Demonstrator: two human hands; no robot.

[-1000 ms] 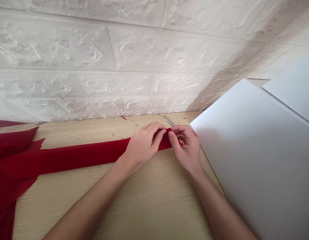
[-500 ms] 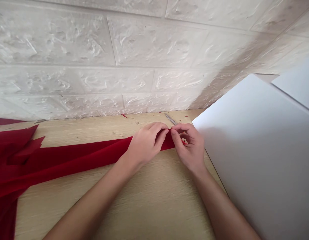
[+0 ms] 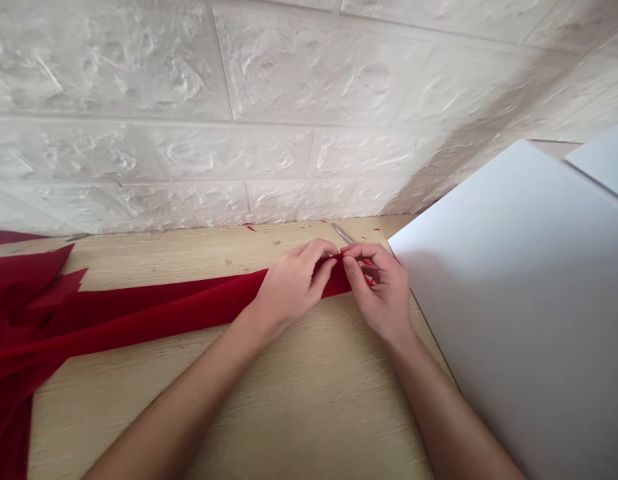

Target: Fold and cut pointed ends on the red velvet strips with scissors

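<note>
A long strip of red fabric [image 3: 189, 307] stretches across the pale wooden surface from a heap at the left, with a lengthwise fold along it. My left hand [image 3: 296, 280] pinches its upper edge near the right end. Close beside it, my right hand [image 3: 379, 287] pinches the same edge between thumb and forefinger. The fingertips of the two hands nearly meet. Behind my right hand lies a pair of scissors [image 3: 343, 233]. Its metal tip shows, and bits of orange-red handle peek between my fingers; the rest is hidden.
A heap of red fabric [image 3: 19, 300] covers the left end of the wooden surface [image 3: 299, 400]. A white textured brick-pattern wall [image 3: 269, 87] rises behind. Large white panels [image 3: 519, 280] stand at the right, close to my right forearm. Small red scraps [image 3: 250, 228] lie along the wall.
The camera view has shifted slightly. Both hands keep their pinch on the fabric, with almost no movement along it.
</note>
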